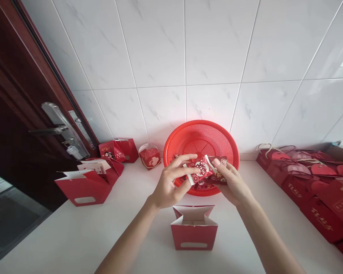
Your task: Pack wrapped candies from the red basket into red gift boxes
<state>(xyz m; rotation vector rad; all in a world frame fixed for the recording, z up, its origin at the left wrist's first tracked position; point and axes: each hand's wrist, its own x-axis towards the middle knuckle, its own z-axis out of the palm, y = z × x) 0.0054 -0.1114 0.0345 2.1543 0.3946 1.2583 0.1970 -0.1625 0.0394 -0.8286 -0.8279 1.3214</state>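
Note:
Above the rim of a red plastic basket (201,122), both of my hands meet at some small wrapped sweets. My right hand (236,184) is closed on a dark red packet (221,179) and the right end of a brighter red-and-white candy packet (201,170), its thumb on top. Thumb and fingers of my left hand (173,179) close around the left end of the brighter packet, with the index finger held out straight. More packets lie in the basket, partly hidden by my hands. Just below stands an open red paper box (194,236), upright, its white inside showing.
Several red gift boxes with cord handles (297,190) crowd the right side. Open red boxes (85,188) stand at left, near a small round red box (150,156). A tiled wall (160,45) rises behind; a dark door with a metal handle (51,130) is at left.

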